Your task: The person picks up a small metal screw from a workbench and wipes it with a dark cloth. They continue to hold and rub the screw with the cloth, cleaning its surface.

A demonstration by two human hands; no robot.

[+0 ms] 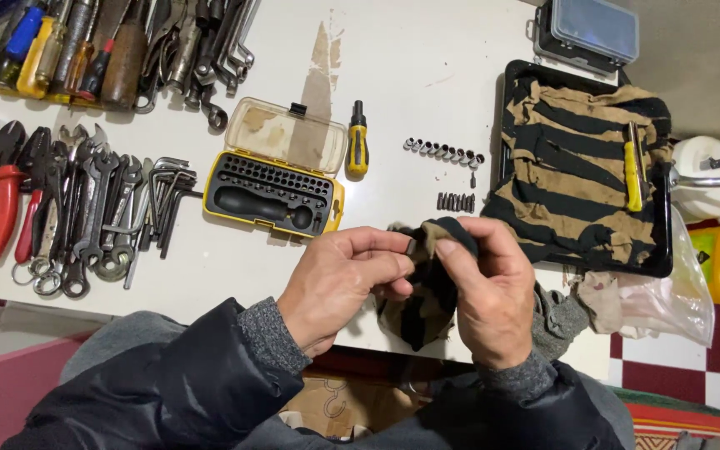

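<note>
Here, the left hand [339, 283] pinches a small dark bit [411, 246] so the right hand [489, 287], fingers closed around a striped rag [427, 292], can rub it. Farther off, an open yellow bit case [277, 187] lies left; loose bits [455, 201] sit lined up beyond.

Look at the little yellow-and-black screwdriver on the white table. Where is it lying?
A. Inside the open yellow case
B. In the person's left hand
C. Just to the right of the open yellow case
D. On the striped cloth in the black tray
C: the yellow-and-black screwdriver lies on the white table right beside the open yellow case, not in it.
</note>
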